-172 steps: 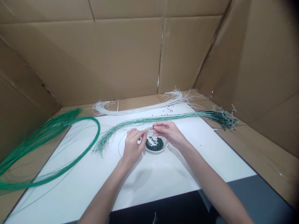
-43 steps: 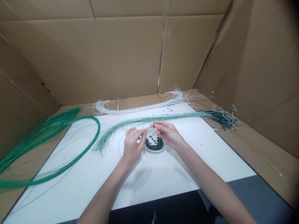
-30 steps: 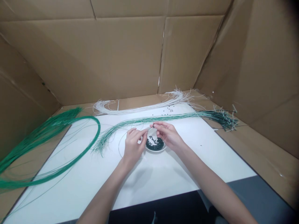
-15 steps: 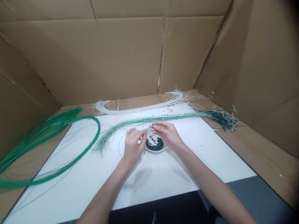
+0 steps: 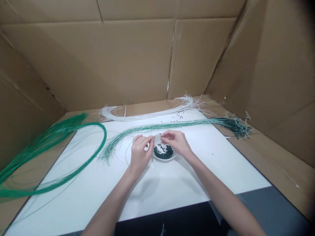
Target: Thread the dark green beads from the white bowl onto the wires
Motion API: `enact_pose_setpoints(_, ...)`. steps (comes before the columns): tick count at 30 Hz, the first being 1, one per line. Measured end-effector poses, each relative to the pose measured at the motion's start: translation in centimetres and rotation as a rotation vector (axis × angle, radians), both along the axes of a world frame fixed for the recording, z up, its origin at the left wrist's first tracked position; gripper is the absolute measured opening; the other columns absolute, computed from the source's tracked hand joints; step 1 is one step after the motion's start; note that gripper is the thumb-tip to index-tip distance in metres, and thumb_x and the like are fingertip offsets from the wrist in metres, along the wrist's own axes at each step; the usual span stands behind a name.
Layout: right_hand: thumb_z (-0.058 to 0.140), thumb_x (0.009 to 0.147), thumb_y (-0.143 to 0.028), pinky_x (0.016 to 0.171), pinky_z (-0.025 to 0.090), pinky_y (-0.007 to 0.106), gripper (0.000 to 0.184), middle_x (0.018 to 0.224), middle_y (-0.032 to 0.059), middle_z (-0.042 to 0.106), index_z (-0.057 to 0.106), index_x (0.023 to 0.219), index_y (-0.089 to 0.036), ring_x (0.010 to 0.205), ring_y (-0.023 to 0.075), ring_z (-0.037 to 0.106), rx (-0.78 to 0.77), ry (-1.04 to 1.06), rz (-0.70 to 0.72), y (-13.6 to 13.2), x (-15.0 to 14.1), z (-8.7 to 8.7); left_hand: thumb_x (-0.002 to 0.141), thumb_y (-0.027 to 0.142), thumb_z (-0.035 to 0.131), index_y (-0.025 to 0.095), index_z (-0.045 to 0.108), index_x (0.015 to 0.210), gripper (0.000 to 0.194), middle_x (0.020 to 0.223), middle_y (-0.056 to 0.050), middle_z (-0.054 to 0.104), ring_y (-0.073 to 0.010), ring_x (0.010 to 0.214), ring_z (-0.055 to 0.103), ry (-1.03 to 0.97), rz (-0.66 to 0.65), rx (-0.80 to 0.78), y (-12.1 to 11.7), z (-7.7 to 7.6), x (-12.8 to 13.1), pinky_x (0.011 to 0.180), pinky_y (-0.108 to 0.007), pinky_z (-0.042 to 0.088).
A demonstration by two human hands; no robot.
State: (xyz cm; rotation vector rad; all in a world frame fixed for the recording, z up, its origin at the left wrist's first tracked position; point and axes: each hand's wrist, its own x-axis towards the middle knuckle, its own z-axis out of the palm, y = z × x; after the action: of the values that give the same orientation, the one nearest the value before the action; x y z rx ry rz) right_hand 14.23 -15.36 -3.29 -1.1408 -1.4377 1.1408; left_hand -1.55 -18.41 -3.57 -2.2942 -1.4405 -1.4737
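My left hand (image 5: 142, 149) is closed, thumb and forefinger pinching a thin pale-green wire (image 5: 157, 135) whose tip points to the right. A small dark bead (image 5: 160, 133) shows at that tip. Just right of it, my right hand (image 5: 175, 141) has its thumb and fingertips drawn together; whatever they hold is too small to make out. Below both hands stands a small white dish (image 5: 164, 159) with many dark green beads (image 5: 164, 152) gathered along its near side.
Behind the hands lies a long bundle of green wires (image 5: 157, 126), dark at its right end. A bundle of white wires (image 5: 145, 116) is farther back, near several loose beads (image 5: 177, 117). Bright green strands (image 5: 81, 167) curve at left. Cardboard walls (image 5: 135, 59) enclose the white table (image 5: 236, 170).
My right hand has shifted slightly down and away from the wire's tip, exposing the dark bead there. My left hand stays nearly in place, still pinching.
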Motion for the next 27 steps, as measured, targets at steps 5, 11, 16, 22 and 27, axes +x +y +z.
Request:
enact_pose_setpoints(5,0.067,0.060,-0.023,0.062,0.051,0.029,0.016,0.064,0.0012,0.062,0.058,0.071,-0.016,0.058,0.0140,0.062,-0.064,0.142,0.091,0.0,0.0,0.4,0.080,0.020,0.050,0.018,0.062,0.083,0.013,0.061,0.003,0.059,-0.0080,0.052,0.047,0.014,-0.010,-0.009,0.0,-0.1,-0.1,0.086,-0.031,0.037)
enact_pose_setpoints(11,0.067,0.058,-0.021,0.062,0.050,0.027,0.015,0.061,0.0004,0.063,0.058,0.069,-0.014,0.056,0.0119,0.061,-0.167,0.214,0.125,-0.3,0.1,1.3,0.080,0.020,0.050,0.018,0.062,0.083,0.013,0.060,0.003,0.057,-0.0079,0.052,0.047,0.012,-0.001,-0.012,0.1,-0.2,-0.1,0.086,-0.030,0.037)
enact_pose_setpoints(16,0.063,0.060,-0.017,0.060,0.050,0.025,0.006,0.058,0.0004,0.063,0.063,0.065,-0.013,0.054,0.0107,0.060,-0.214,0.251,0.131,-0.3,0.2,1.1,0.080,0.021,0.049,0.018,0.062,0.083,0.013,0.059,0.004,0.056,-0.0079,0.053,0.046,0.013,0.000,-0.032,0.1,-0.2,-0.1,0.086,-0.030,0.037)
enact_pose_setpoints(22,0.066,0.059,-0.018,0.068,0.049,0.025,0.015,0.061,0.0024,0.066,0.070,0.072,-0.012,0.058,0.0101,0.059,-0.275,0.270,0.148,0.1,0.7,0.7,0.080,0.019,0.050,0.018,0.061,0.083,0.012,0.064,0.003,0.060,-0.0078,0.054,0.048,0.038,-0.018,-0.043,0.2,-0.4,-0.1,0.087,-0.031,0.036)
enact_pose_setpoints(27,0.072,0.055,-0.021,0.072,0.047,0.027,0.017,0.066,0.0031,0.067,0.070,0.071,-0.013,0.063,0.0109,0.059,-0.315,0.333,0.161,0.3,0.8,0.4,0.081,0.018,0.048,0.019,0.062,0.086,0.015,0.068,0.002,0.062,-0.0101,0.063,0.053,0.131,-0.015,-0.020,0.3,-0.6,-0.2,0.088,-0.032,0.036)
